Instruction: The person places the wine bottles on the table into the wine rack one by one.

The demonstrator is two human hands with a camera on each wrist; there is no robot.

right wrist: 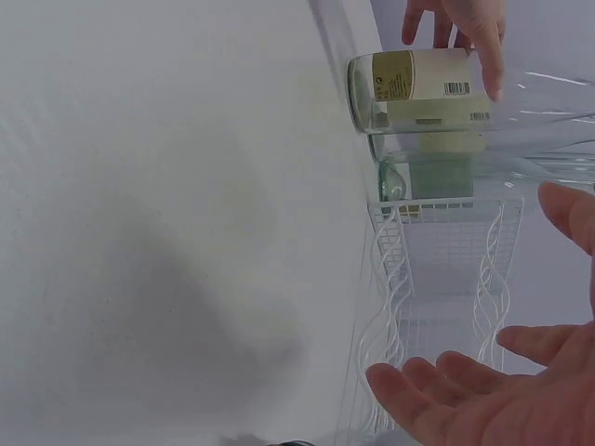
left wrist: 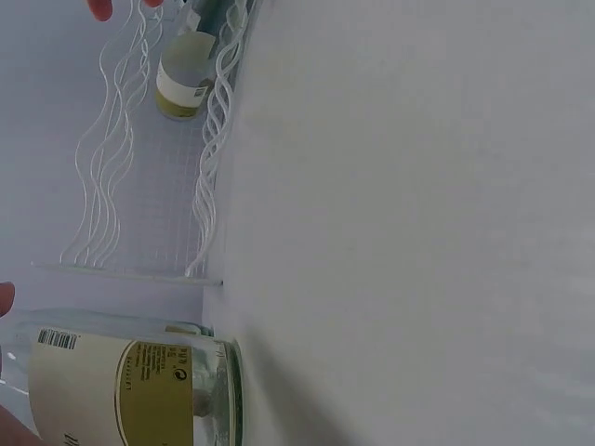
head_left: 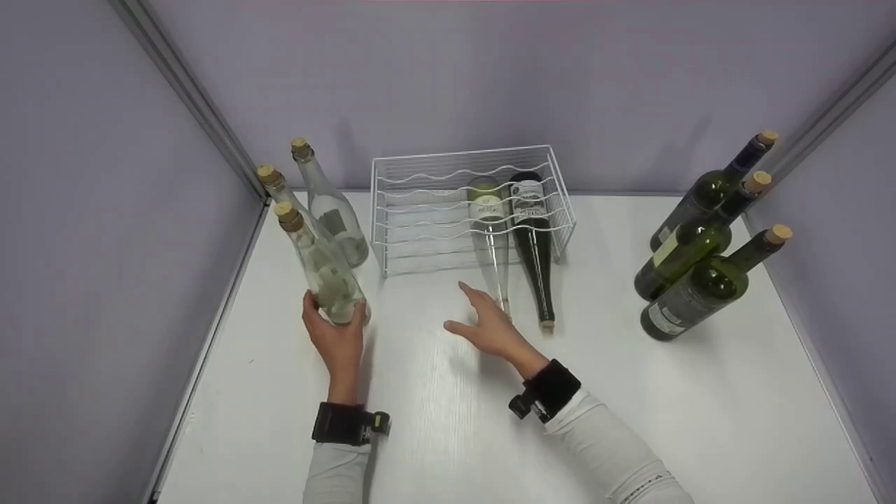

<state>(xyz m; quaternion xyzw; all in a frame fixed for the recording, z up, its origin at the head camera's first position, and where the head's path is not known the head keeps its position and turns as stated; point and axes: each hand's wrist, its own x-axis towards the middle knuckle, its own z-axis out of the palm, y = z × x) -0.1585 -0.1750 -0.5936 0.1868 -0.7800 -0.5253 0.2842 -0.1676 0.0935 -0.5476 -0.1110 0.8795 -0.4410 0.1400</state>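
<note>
My left hand (head_left: 337,339) grips the lower part of a clear glass wine bottle (head_left: 327,276), thumb on one side and fingers on the other. This corked bottle stands upright, nearest of a cluster at the left; its cream and gold label shows in the left wrist view. My right hand (head_left: 490,330) is in front of the white wire rack (head_left: 462,152), fingers spread and holding nothing. It passes over the neck end of a clear bottle (head_left: 488,208) lying in the rack. Beside that one lies a dark bottle (head_left: 530,241), its corked neck sticking out toward me.
Two more clear corked bottles stand at the left, a rear one (head_left: 339,224) and another partly hidden (head_left: 287,196). Three dark green corked bottles (head_left: 693,297) stand at the right. Panel walls (head_left: 448,70) enclose the white table (head_left: 434,434) at the back and sides.
</note>
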